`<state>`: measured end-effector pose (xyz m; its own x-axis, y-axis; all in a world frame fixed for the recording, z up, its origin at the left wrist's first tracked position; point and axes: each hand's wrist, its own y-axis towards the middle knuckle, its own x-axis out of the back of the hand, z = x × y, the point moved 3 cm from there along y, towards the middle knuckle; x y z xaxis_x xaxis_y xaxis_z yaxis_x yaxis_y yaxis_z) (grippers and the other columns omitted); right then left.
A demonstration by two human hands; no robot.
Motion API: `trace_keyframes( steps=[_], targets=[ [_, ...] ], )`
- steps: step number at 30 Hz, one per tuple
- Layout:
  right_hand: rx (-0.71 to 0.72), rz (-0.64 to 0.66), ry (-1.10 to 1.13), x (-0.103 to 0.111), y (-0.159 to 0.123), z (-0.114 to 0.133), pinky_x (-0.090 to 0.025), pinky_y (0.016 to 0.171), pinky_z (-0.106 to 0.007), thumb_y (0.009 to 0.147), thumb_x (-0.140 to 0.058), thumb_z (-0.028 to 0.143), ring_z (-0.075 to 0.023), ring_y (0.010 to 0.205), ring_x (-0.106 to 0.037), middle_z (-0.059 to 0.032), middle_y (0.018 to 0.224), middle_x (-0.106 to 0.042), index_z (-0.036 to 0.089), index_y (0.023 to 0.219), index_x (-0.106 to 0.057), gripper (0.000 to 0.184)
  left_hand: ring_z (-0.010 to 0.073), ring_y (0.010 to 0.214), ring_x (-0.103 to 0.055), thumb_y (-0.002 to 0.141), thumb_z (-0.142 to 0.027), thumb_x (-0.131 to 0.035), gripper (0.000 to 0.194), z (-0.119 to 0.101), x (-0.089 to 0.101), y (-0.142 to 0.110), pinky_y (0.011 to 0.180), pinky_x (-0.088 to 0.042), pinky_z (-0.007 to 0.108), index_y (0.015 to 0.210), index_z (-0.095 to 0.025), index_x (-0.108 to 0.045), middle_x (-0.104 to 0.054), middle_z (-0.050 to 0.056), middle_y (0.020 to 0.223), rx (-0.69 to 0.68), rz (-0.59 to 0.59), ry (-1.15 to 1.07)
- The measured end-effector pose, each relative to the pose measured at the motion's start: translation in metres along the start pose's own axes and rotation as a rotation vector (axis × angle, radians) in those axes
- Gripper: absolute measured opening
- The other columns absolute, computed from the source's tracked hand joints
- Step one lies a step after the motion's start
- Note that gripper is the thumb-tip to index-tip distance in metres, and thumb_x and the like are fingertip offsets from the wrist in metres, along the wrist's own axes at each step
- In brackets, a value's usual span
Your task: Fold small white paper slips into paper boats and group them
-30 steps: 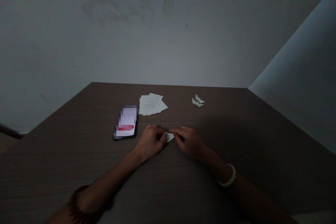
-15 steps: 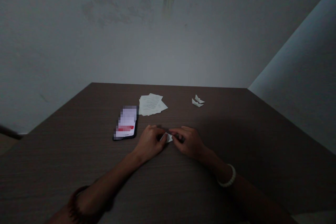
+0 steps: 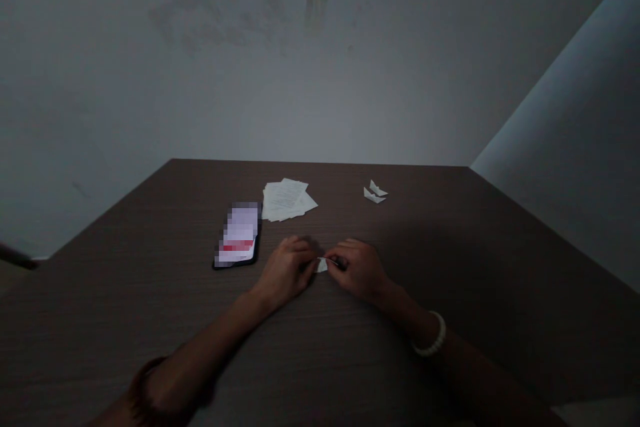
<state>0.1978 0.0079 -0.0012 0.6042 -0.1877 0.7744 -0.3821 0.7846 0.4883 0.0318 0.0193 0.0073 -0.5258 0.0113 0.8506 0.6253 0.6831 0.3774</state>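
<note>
A small folded piece of white paper (image 3: 323, 266) lies between my two hands, just above the dark wood-grain table (image 3: 150, 320) or resting on it. My left hand (image 3: 286, 271) pinches its left tip, and my right hand (image 3: 357, 270) holds its other side between the fingertips. Part of the paper is hidden by my fingers. A bead bracelet circles my left wrist, and a pale bangle (image 3: 434, 341) sits on my right.
A phone (image 3: 237, 235) with a pixelated screen lies left of my hands. Behind them is a loose stack of printed papers (image 3: 285, 200). Two small folded paper pieces (image 3: 375, 191) sit toward the back right. Grey walls bound the table's far side.
My hands have drawn slightly apart, and the folded paper now shows a thin stretched edge toward my left fingers. The camera view has shifted slightly.
</note>
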Motion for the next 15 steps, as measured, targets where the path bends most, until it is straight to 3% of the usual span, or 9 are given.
trace_keyframes(
  steps=[7, 15],
  targets=[
    [0.117, 0.076, -0.144, 0.0027, 0.0006, 0.0012, -0.041, 0.070, -0.029, 0.084, -0.063, 0.018, -0.0172, 0.074, -0.056, -0.0020, 0.079, -0.067, 0.019, 0.081, -0.067, 0.005, 0.0213, 0.079, -0.051, 0.092, -0.015, -0.048, 0.025, -0.0008, 0.0016, 0.0010, 0.072, -0.042, 0.033, 0.080, -0.015, -0.069, -0.060, 0.008, 0.078, -0.133, 0.085, 0.107],
    [0.200, 0.090, -0.285, 0.0017, 0.0002, 0.0012, -0.038, 0.067, -0.029, 0.088, -0.062, 0.019, -0.0174, 0.076, -0.053, -0.0029, 0.076, -0.065, 0.019, 0.076, -0.068, 0.013, 0.0235, 0.089, -0.055, 0.094, -0.033, -0.052, 0.025, 0.0034, 0.0070, -0.0020, 0.079, -0.046, 0.037, 0.098, -0.015, -0.070, -0.062, 0.009, 0.090, -0.211, 0.150, 0.117]
  ],
)
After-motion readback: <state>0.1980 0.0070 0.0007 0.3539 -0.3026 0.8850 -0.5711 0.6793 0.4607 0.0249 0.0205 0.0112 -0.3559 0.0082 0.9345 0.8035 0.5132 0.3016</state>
